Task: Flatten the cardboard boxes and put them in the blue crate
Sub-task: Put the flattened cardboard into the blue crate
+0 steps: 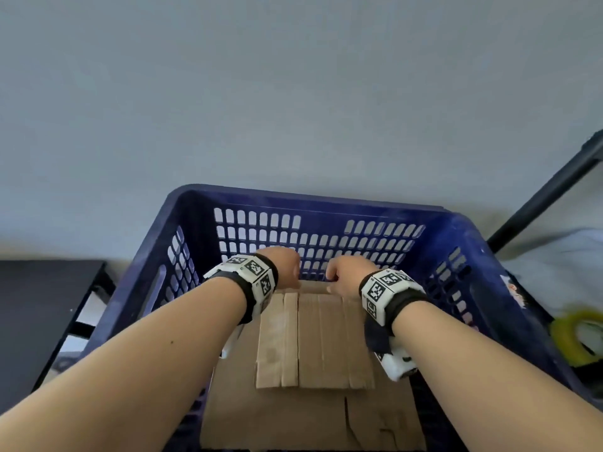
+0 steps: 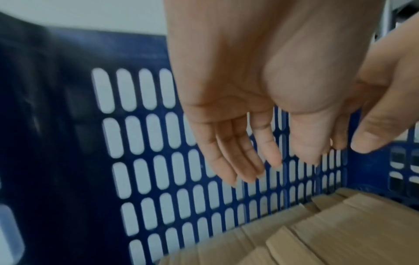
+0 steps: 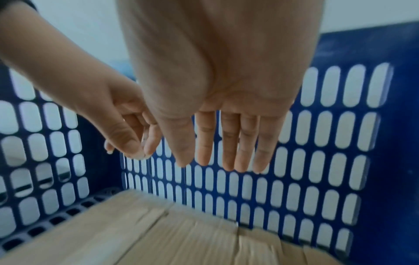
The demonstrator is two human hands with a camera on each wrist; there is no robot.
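A blue slotted crate [image 1: 473, 243] stands in front of me. Flattened brown cardboard [image 1: 313, 337] lies stacked in its bottom, a smaller piece on top of a larger sheet [image 1: 293, 419]. Both hands hang inside the crate above the far end of the stack. My left hand [image 1: 287, 265] has its fingers [image 2: 240, 161] straight and relaxed, holding nothing. My right hand [image 1: 349, 275] points its fingers [image 3: 229, 143] down, also holding nothing. The wrist views show a gap between the fingertips and the cardboard [image 2: 317, 229] [image 3: 158, 233].
A roll of yellow tape [image 1: 574, 337] lies on a pale surface right of the crate. A black bar [image 1: 548, 190] slants up at the right. A black table [image 1: 39, 308] stands at the left. A grey wall [image 1: 293, 93] is behind.
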